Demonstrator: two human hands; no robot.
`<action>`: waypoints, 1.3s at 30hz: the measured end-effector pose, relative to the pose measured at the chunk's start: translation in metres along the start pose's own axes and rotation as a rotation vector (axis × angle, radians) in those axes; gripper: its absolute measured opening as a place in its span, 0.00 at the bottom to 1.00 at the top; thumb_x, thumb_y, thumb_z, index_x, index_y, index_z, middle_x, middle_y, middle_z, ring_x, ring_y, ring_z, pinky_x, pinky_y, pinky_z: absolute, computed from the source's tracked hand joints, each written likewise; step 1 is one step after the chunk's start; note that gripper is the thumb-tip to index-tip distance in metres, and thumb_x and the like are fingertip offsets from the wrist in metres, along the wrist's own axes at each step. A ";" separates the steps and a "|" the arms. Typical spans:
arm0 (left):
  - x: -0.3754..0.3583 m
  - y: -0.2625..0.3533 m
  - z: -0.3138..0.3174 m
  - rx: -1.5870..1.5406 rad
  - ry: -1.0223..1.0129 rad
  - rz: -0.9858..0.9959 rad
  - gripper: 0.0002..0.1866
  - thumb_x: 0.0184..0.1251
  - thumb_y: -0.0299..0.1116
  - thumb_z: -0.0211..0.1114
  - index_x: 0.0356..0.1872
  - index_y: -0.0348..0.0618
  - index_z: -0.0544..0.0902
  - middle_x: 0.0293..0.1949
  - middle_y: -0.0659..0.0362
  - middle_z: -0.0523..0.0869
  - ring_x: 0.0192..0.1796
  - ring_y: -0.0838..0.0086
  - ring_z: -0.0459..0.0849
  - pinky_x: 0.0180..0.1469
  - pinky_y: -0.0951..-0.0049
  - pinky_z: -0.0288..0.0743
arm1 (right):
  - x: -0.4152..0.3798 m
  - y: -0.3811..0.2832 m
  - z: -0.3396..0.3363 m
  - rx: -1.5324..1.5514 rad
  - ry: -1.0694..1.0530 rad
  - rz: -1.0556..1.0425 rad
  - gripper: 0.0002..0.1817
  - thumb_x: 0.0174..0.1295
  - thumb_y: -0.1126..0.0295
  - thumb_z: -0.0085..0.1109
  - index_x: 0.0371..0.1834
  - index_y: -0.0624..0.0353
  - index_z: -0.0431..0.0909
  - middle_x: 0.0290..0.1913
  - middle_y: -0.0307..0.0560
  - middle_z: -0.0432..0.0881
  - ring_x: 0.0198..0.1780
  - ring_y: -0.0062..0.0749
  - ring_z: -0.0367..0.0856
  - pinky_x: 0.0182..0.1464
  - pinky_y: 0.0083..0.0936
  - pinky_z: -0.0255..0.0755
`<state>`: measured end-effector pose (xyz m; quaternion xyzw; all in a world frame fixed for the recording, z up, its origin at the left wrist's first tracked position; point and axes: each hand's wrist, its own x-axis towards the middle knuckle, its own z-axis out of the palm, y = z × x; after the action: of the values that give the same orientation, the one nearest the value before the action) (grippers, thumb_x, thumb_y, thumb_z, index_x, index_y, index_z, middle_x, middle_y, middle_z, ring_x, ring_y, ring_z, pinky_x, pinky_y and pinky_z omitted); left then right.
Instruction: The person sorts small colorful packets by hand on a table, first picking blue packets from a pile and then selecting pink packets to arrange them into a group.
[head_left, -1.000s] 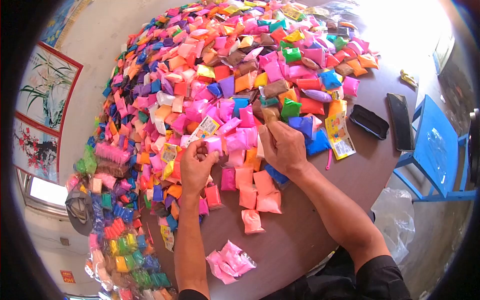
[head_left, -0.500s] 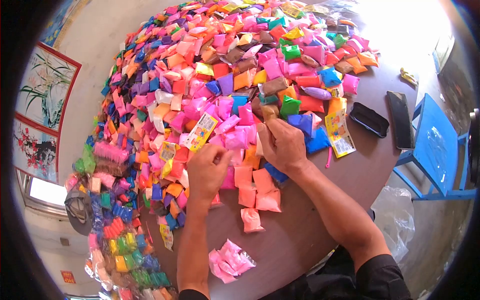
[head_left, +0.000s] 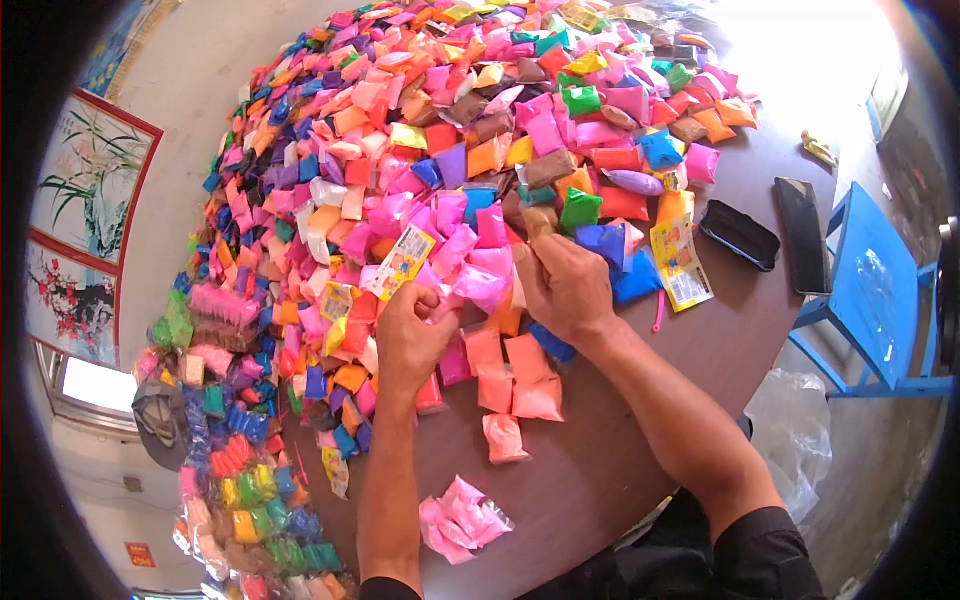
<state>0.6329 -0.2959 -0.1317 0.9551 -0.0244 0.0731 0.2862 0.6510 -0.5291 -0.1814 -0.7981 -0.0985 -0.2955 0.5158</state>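
My left hand [head_left: 412,340] is closed, its thumb and fingers pinching the edge of a bright pink packet [head_left: 480,288] at the near side of a big heap. To its right, my right hand [head_left: 570,285] is closed too, with a tan-brown packet [head_left: 540,221] showing at its fingertips; the inside of that grip is hidden. Several peach packets [head_left: 537,390] lie on the table just below the hands. Closer to me sits a cluster of light pink packets [head_left: 460,520]. A printed yellow-and-white card [head_left: 403,262] rests on the heap above my left hand.
The heap of small coloured packets [head_left: 350,120] covers much of the brown table [head_left: 600,470]. On the right are another printed card [head_left: 682,262], a black tray [head_left: 740,236], a dark phone-like slab [head_left: 801,235] and a blue stool [head_left: 870,290]. Bagged packets [head_left: 250,490] are piled at left.
My left hand has moved up slightly and closed on the pink packet, which has shifted a little. My right hand stays nearly in place.
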 end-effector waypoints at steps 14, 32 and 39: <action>-0.103 0.000 -0.077 0.487 0.391 0.553 0.20 0.52 0.15 0.78 0.46 0.43 0.86 0.50 0.54 0.88 0.54 0.54 0.87 0.57 0.54 0.82 | -0.001 0.003 0.005 0.023 0.032 -0.004 0.18 0.75 0.64 0.68 0.28 0.59 0.75 0.27 0.56 0.78 0.28 0.59 0.82 0.30 0.49 0.72; -0.254 -0.032 -0.125 -0.381 -0.029 -0.496 0.26 0.71 0.25 0.76 0.68 0.31 0.80 0.52 0.53 0.91 0.50 0.75 0.90 0.52 0.73 0.86 | -0.001 0.014 0.012 -0.018 0.046 -0.081 0.18 0.76 0.59 0.67 0.31 0.60 0.78 0.28 0.58 0.83 0.29 0.58 0.85 0.31 0.46 0.74; -0.249 -0.032 -0.109 -0.384 -0.137 -0.497 0.30 0.74 0.30 0.75 0.74 0.33 0.78 0.53 0.53 0.92 0.55 0.75 0.89 0.58 0.70 0.84 | -0.002 0.013 0.010 -0.062 0.006 -0.073 0.14 0.78 0.60 0.65 0.42 0.62 0.81 0.29 0.57 0.83 0.30 0.50 0.85 0.33 0.42 0.76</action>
<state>0.3757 -0.2079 -0.0978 0.8630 0.1773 -0.0694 0.4680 0.6589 -0.5255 -0.1955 -0.8087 -0.1165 -0.3196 0.4798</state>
